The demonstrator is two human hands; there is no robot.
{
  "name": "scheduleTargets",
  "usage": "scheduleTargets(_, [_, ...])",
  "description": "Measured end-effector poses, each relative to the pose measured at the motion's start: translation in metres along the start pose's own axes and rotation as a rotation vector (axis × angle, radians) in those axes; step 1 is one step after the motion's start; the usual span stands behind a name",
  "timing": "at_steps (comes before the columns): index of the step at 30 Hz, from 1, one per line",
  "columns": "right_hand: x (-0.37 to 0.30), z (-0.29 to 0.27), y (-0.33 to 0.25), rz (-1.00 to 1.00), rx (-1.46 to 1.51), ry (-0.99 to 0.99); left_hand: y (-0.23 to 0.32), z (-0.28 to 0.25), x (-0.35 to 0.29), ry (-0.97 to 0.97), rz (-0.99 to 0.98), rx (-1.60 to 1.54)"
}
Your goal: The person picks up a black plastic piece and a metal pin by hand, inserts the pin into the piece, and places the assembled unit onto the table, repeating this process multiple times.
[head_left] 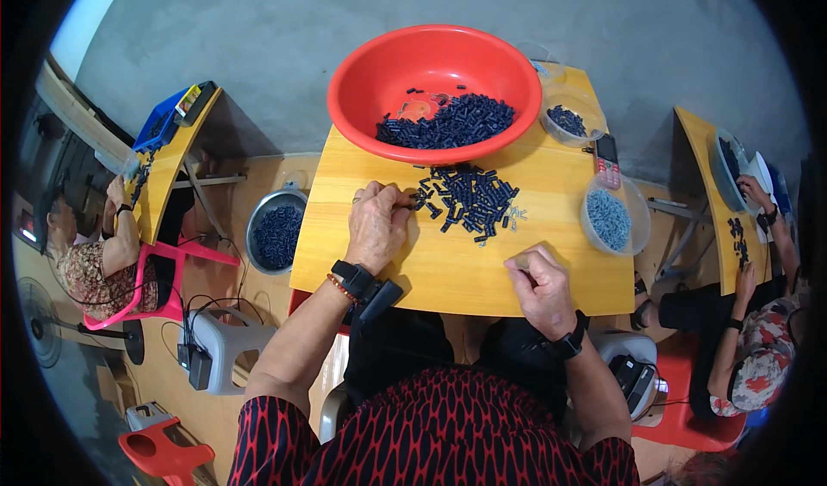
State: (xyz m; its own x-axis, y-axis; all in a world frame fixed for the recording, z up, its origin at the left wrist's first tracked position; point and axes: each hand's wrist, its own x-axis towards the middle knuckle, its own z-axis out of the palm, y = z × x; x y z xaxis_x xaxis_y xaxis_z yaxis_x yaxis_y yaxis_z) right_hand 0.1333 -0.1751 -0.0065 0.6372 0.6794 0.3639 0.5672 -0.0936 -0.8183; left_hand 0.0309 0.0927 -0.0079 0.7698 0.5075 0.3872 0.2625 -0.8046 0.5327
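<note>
- Pinched at your left hand (376, 224) fingertips is what looks like one small dark piece at the edge of the loose pile of dark pieces (469, 197); your right hand (541, 286) is curled shut low on the table, and I cannot tell whether anything is inside it.
- Your red basin (362, 90) sits at the far edge of the yellow table (448, 271) and overhangs it on the far side. Lean on its near rim while reaching and it could tip, sending the heap of dark pieces in it over the edge.
- Your clear tub of pale pieces (610, 219) sits near the table's right edge, just past your right hand. An outward sweep of that wrist could push it off.
- Your smaller clear tub of dark pieces (568, 120) and the phone (606, 160) lie between the basin and that tub. Dragging the basin sideways would knock them.
- Your loose pile lies spread flat, touching your left fingertips. A quick brush of the palm would scatter pieces toward the near edge, and some could drop beside the metal bowl (276, 232) on the floor to your left.
- Your single pinched piece is small, so a loose hold could let it fall back into the pile unseen.
</note>
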Motion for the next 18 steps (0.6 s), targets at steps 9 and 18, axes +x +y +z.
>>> scheduleTargets(9, [-0.002, 0.002, -0.001, 0.08, 0.113, 0.026, -0.001, -0.006, -0.015, 0.005, -0.253, -0.423])
scheduleTargets(18, [-0.013, 0.003, 0.019, 0.185, 0.335, 0.049, 0.04, -0.021, -0.06, 0.063, -0.234, -1.07])
